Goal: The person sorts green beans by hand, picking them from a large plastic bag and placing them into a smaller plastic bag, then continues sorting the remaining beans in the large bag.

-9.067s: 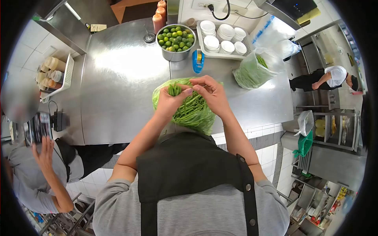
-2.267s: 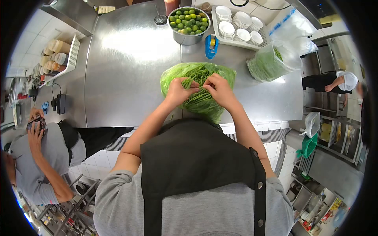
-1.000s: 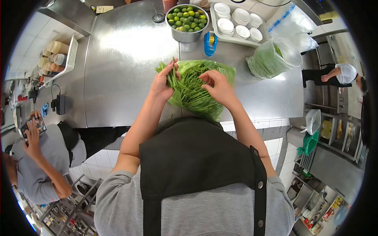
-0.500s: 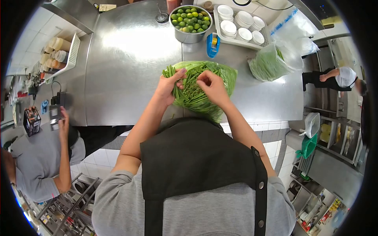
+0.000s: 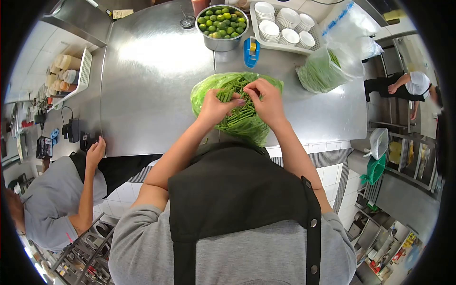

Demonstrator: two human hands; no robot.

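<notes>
A green plastic bag (image 5: 202, 89) lies opened out on the steel counter, with a heap of green beans (image 5: 243, 113) in it. My left hand (image 5: 214, 109) is closed around a bunch of green beans (image 5: 224, 96), held over the left part of the heap. Just to its right, my right hand (image 5: 268, 103) hovers over the beans with thumb and forefinger pinched together. What sits between those fingertips is too small to make out. The two hands are close together but apart.
Behind the bag stand a steel pot of limes (image 5: 222, 45), a blue tape dispenser (image 5: 251, 52) and a crate (image 5: 278, 46) of stacked white dishes. A clear bag of greens (image 5: 323, 71) is to the right. A co-worker's hand (image 5: 96, 151) is at the counter's left end.
My left hand has moved right with its bunch, towards the heap's middle. My right hand has shifted slightly right and up. The co-worker's hand at left has moved closer to the counter.
</notes>
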